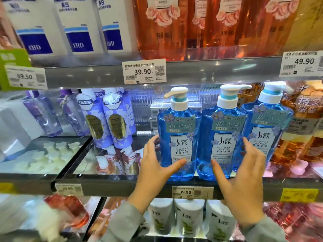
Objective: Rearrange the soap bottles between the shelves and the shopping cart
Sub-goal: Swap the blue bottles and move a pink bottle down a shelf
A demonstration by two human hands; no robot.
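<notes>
Cupping the left blue bottle (180, 133) with the left hand (155, 170), thumb across its front, fingers curled round its side; spreading the right hand (244, 186) open before the middle blue bottle (223, 137); both upright on the shelf (122, 186).

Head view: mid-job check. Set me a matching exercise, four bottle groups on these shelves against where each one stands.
Things:
1. leftmost blue bottle
2. white EHD bottles
3. purple floral bottles
4. white squat bottles

Places:
A. on the upper shelf, far left
B. below the middle shelf
C. on the middle shelf, held by the left hand
D. on the middle shelf, left of the blue bottles

Pairs: 1-C, 2-A, 3-D, 4-B.
</notes>
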